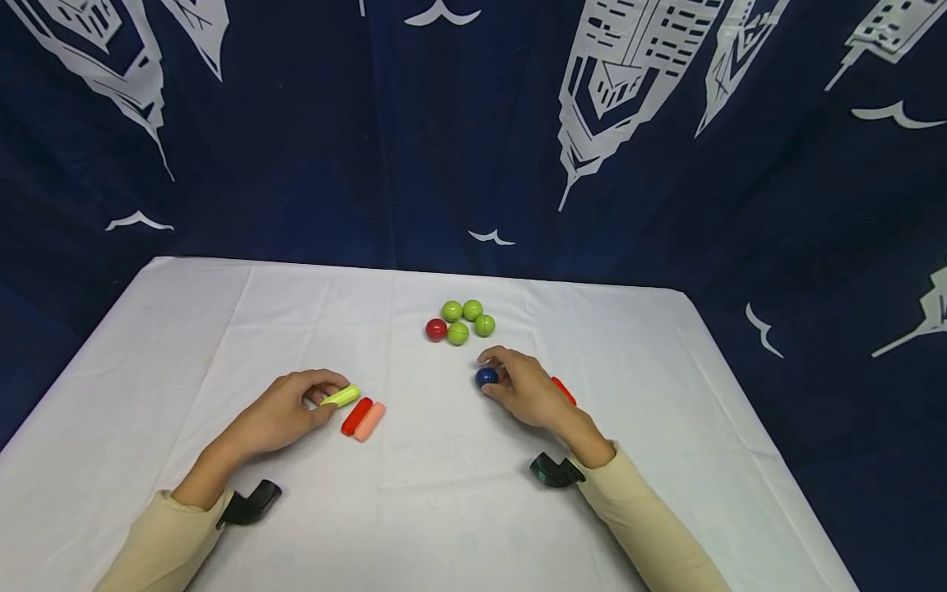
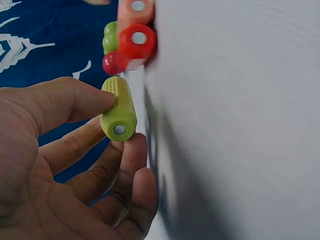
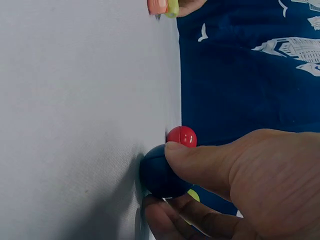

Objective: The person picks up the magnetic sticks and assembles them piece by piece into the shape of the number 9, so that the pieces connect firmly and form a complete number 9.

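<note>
My left hand (image 1: 296, 404) pinches a yellow-green magnetic rod (image 1: 342, 396) between thumb and fingers. A round silver magnet shows on the rod's near end (image 2: 119, 130) in the left wrist view. Just right of that hand, a red rod (image 1: 357, 416) and a salmon-pink rod (image 1: 370, 422) lie side by side. Across the table my right hand (image 1: 527, 390) grips a dark blue ball (image 3: 161, 172), thumb on one side and fingers on the other. Another red rod (image 1: 565, 390) lies beyond the right hand, partly hidden by it.
Toward the back of the white-covered table (image 1: 414, 510), several green balls (image 1: 458, 333) sit grouped with one red ball (image 1: 436, 330). A dark blue printed cloth (image 1: 296, 164) hangs behind the table. A black wrist camera is on each sleeve.
</note>
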Motion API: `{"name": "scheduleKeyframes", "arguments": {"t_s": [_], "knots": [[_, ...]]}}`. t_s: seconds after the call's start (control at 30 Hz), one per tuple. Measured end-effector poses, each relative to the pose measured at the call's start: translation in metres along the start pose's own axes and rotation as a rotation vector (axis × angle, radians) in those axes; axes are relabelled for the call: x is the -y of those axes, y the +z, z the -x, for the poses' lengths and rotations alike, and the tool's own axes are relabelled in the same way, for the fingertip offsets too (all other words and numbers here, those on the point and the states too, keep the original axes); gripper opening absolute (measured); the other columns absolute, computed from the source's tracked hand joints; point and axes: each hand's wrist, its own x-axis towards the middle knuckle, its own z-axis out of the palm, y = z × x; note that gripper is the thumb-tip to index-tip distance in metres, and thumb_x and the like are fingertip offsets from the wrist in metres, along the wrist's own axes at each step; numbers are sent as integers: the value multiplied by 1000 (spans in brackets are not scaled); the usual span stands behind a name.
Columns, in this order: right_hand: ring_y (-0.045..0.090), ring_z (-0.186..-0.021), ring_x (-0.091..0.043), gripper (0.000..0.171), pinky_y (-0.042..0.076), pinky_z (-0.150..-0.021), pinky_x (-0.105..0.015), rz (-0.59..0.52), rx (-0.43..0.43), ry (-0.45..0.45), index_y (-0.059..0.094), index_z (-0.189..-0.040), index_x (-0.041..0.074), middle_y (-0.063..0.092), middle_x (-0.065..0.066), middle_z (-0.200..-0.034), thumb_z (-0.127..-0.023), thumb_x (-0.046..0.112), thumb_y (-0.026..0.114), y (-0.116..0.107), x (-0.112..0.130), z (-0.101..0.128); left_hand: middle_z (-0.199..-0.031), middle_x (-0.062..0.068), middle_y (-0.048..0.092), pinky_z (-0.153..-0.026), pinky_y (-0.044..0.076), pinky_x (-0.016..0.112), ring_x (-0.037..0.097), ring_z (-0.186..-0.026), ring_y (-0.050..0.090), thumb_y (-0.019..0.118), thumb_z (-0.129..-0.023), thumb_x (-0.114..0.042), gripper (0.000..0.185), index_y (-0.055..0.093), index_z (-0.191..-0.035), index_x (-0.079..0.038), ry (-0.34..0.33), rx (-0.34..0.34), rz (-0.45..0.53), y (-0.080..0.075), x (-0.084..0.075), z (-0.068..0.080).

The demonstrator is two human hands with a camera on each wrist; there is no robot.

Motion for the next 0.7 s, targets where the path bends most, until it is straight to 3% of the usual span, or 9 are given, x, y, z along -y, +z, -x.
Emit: {"name": "scheduleKeyframes", "arguments": {"t_s": [0.53, 0.7], "knots": [[61, -94, -18, 29, 53, -87, -35, -24, 16, 21, 68, -117, 10, 67, -5, -106, -89, 9, 75, -1, -3, 5, -102, 6, 65, -78, 51, 25, 19, -89, 58, 64, -92, -3, 26, 68, -117, -8, 33, 30, 45, 20, -30, -33], [62, -94, -18, 29, 53, -87, -35, -23, 23, 22, 67, -118, 10, 67, -5, -108, -89, 9, 75, -1, -4, 5, -114, 10, 66, -84, 52, 33, 21, -97, 61, 64, -94, -3, 27, 67, -120, -7, 77, 50, 44, 26, -41, -44]]}}
